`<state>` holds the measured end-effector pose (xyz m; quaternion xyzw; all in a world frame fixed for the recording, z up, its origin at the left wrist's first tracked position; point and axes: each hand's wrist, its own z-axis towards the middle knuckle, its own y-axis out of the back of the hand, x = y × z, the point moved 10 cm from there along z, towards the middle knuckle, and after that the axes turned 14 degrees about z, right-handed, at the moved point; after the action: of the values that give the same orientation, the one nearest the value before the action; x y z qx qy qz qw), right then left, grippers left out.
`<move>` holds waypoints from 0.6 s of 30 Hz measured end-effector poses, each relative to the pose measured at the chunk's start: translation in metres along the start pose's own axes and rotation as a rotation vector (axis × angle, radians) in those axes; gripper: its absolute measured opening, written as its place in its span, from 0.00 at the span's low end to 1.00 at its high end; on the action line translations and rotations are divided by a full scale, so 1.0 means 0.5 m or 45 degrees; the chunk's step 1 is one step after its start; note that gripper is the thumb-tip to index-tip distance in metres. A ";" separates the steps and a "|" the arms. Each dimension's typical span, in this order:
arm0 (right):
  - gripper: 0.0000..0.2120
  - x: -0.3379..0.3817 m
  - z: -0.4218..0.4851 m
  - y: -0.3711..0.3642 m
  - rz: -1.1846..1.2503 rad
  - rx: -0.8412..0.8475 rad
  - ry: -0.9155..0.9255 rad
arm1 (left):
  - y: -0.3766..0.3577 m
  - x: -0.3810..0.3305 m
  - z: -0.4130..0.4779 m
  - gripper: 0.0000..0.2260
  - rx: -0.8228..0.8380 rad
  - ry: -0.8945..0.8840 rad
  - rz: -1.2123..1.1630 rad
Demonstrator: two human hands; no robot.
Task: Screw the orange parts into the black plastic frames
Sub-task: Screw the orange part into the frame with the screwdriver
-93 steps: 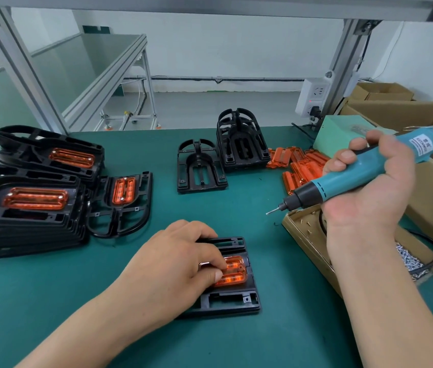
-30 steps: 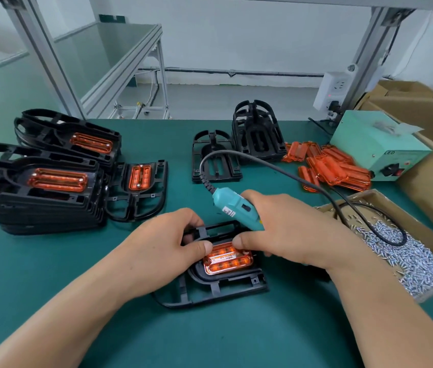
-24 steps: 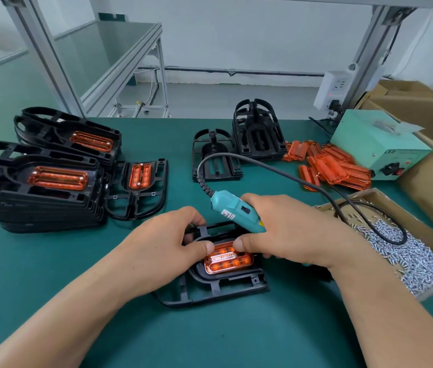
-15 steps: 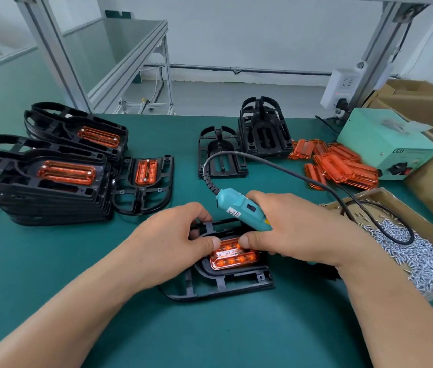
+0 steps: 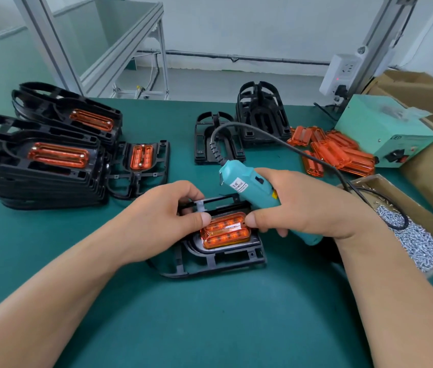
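A translucent orange ribbed plastic part (image 5: 225,231) sits in the window of a flat black plastic frame (image 5: 218,261), which lies on the surface directly in front of the person. The left hand (image 5: 162,216) has its grip closed on the frame. Its fingers curl over the far bar and its thumb presses the orange part's left end, probably to keep it seated and stop the frame sliding.

The right hand (image 5: 308,205) has its grip wrapped round a teal electric screwdriver (image 5: 247,187), with the thumb tip touching the part's right end. The tool's nose slants away under the wrist and its bit is hidden, so it seems parked in the palm while both thumbs square the part.

Left of the frame stand stacks of finished black frames with orange inserts (image 5: 45,160), and beyond it are empty black frames (image 5: 260,112). To the frame's far right lie a heap of loose orange parts (image 5: 337,152) and a pale green power box (image 5: 380,134). Nearer on that side is a cardboard tray of small silver screws (image 5: 417,235).

The surface (image 5: 210,314) is a dark green mat. Beyond it are aluminium posts (image 5: 50,43) and a white wall.
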<state>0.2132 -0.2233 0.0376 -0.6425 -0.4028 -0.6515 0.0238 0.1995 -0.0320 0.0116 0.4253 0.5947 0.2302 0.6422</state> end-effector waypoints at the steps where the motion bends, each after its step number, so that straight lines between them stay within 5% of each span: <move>1: 0.20 -0.001 0.002 -0.001 0.007 0.001 0.001 | -0.001 0.000 0.000 0.08 0.000 -0.001 -0.002; 18: 0.22 -0.023 0.016 -0.021 -0.066 0.050 -0.056 | -0.015 0.005 -0.002 0.25 0.089 0.025 0.079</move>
<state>0.2161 -0.2174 0.0216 -0.6453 -0.4325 -0.6296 0.0106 0.1974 -0.0334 0.0042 0.4635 0.5953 0.2334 0.6135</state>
